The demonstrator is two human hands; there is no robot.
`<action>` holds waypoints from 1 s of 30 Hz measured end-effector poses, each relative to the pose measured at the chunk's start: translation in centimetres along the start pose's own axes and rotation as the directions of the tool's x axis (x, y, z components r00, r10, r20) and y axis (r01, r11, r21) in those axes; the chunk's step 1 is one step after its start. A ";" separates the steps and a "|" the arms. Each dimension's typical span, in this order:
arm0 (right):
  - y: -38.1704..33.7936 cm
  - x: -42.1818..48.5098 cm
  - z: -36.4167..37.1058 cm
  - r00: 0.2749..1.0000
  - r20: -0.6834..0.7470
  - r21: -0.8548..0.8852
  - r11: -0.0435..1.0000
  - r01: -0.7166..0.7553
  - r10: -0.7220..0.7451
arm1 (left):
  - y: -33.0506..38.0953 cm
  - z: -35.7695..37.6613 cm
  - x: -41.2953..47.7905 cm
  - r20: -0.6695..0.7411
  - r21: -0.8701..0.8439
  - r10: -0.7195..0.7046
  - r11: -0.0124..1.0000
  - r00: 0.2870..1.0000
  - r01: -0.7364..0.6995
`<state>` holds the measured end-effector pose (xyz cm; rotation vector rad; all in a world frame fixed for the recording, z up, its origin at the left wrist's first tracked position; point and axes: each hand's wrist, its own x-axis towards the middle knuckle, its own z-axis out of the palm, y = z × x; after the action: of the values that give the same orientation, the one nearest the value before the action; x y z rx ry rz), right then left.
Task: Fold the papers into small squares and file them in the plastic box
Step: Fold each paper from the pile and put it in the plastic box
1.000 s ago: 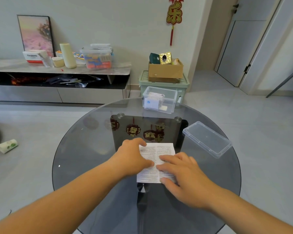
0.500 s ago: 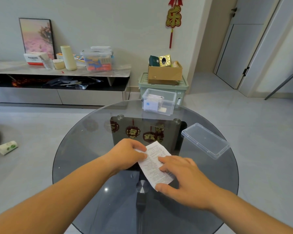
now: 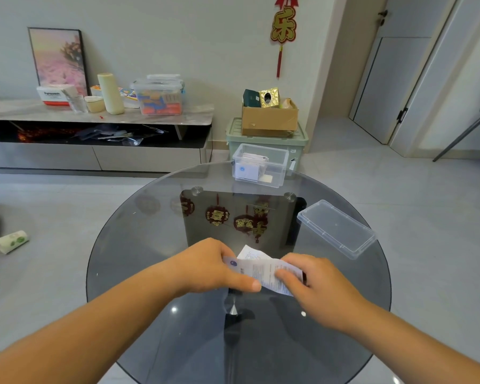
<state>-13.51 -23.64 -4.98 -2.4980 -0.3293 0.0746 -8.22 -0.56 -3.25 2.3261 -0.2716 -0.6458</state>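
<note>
The round smoked-glass counter (image 3: 150, 245) carries everything. At its far edge, straight ahead of both hands and well apart from them, stands the clear rectangular plastic box (image 3: 281, 165), open, with a few folded papers already inside. Its clear flat lid (image 3: 336, 228) lies ahead and to the right of the right hand (image 3: 316, 284). The left hand (image 3: 205, 267) pinches the left end of the white printed paper sheet (image 3: 263, 270), thumb on top. The right hand pinches the right end. The paper's long axis runs from hand to hand, dipping slightly rightward, with one flap standing up behind. It looks only partly folded, so another crease likely comes before filing. The box sits about equally far from either hand.
</note>
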 end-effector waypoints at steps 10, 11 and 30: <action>1.2 0.3 -0.7 0.993 0.066 0.077 0.992 -0.104 0.099 | -0.8 1.9 2.3 -0.157 0.162 0.091 0.985 0.983 -0.066; 1.4 0.3 -0.7 0.992 0.080 0.101 0.989 -0.109 0.101 | -0.8 1.8 2.3 -0.138 0.137 0.094 0.988 0.986 -0.075; 1.6 0.0 0.2 0.998 0.039 -0.331 0.941 0.065 -0.055 | 0.8 3.0 1.6 -0.332 0.611 0.081 0.778 0.940 0.149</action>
<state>-13.14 -24.78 -6.13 -2.8204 -0.4636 0.0327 -8.44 -3.43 -5.23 3.0456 -0.3179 -0.1458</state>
